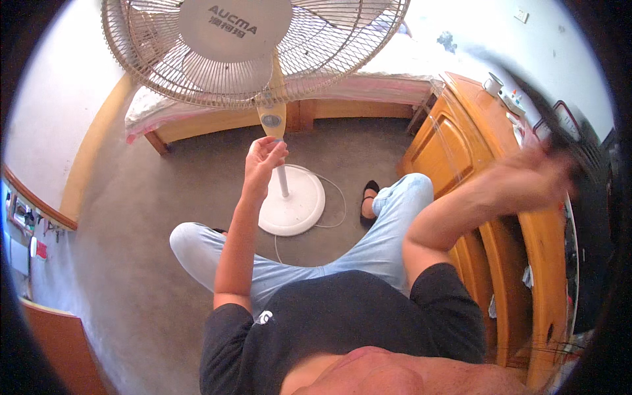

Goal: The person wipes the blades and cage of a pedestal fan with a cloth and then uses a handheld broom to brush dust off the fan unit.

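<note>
An Aucma pedestal fan (236, 22) stands in front of me, its wire-guarded head filling the top of the view. Just below the yellow control housing (271, 118), my left hand (265, 160) has its fingers and thumb closed around the fan pole (283, 183). The round white base (294, 210) rests on the floor between my feet. Off to the right, my right hand (538, 177) is raised over the wooden cabinet and blurred by motion. It grips a long dark object (568, 123), too smeared to name, which reaches up and to the left.
Behind the fan is a bed (355, 86) with a pink-edged cover. The wooden cabinet (444, 153) along the right carries a white mug (492, 85) and small items. A thin cord (344, 202) loops on the grey floor (148, 207). A mirror (29, 217) stands at left.
</note>
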Demonstrator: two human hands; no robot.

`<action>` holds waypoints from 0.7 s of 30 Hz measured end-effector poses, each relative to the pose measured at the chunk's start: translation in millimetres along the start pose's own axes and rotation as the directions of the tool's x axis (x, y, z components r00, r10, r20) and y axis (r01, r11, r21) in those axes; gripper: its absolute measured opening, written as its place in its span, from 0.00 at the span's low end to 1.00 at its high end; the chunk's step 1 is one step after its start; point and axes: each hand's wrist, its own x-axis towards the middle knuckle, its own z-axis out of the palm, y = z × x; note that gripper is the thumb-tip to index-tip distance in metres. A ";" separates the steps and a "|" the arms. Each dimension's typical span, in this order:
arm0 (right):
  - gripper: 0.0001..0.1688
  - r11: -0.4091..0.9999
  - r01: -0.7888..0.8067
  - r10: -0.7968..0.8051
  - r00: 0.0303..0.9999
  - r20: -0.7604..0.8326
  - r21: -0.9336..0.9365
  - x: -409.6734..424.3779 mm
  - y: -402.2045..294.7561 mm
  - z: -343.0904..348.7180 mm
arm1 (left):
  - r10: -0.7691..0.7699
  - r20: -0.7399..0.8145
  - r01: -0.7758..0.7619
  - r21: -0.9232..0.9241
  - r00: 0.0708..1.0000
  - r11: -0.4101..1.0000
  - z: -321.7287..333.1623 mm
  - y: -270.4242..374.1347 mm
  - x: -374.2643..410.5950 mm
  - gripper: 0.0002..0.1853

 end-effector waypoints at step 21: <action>0.14 0.953 0.035 -0.036 0.999 0.002 -0.301 54.6 -43.4 -84.3 | -0.425 -0.289 0.398 -0.148 0.858 0.905 -93.1 -127.1 -37.1 0.15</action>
